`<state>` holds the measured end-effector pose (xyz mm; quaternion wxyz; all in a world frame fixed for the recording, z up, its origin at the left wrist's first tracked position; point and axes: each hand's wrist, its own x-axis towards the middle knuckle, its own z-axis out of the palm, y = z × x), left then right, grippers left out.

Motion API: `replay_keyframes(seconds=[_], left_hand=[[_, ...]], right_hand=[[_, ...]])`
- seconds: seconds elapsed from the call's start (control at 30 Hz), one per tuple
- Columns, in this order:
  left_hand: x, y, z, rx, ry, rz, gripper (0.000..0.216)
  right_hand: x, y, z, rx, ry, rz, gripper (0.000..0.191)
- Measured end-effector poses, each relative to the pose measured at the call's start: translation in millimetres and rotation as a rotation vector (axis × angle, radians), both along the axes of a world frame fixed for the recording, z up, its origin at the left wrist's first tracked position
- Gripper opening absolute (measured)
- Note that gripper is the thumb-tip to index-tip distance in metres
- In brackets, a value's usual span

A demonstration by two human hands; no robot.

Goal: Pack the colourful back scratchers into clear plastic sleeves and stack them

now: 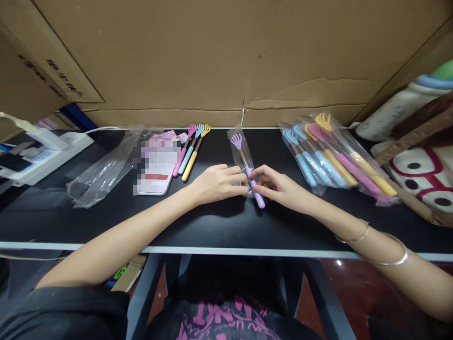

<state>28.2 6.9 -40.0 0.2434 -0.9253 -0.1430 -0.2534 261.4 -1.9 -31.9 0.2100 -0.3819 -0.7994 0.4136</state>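
Note:
A purple back scratcher (pixel 259 198) with a claw-shaped head lies at the middle of the black table, head pointing away from me. Most of it is inside a clear plastic sleeve (pixel 234 150), while its handle end sticks out toward me. My left hand (pixel 222 182) is closed at the sleeve's near end, fingertips against the plastic beside the handle. From the other side, my right hand (pixel 271 185) pinches the purple handle between thumb and fingers. Pink, blue and yellow back scratchers (pixel 190 158) without sleeves lie side by side to the left.
Several bagged back scratchers (pixel 334 158) lie at the right. Left are a phone (pixel 155 182), partly blurred out, empty clear sleeves (pixel 102 170) and a white power strip (pixel 53 156). A bottle (pixel 392 111) and a patterned bag (pixel 421 177) stand far right. Cardboard (pixel 226 56) walls the back.

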Motion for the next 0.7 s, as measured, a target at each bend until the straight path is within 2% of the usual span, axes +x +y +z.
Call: replay_keyframes(seconds=[0.13,0.47,0.7], left_hand=[[0.6,0.6,-3.1,0.004,0.041,0.013,0.025],[-1.4,2.3,0.1,-0.051,0.054,0.011,0.018],[-4.7,2.4,5.4,-0.08,0.091,-0.002,0.014]], right_hand=[[-1.2,-2.1,1.0,0.078,-0.078,-0.006,0.029],[0.3,-2.7,2.5,0.21,-0.284,-0.069,0.017],[2.3,-2.9,4.7,0.296,-0.319,-0.081,0.017]])
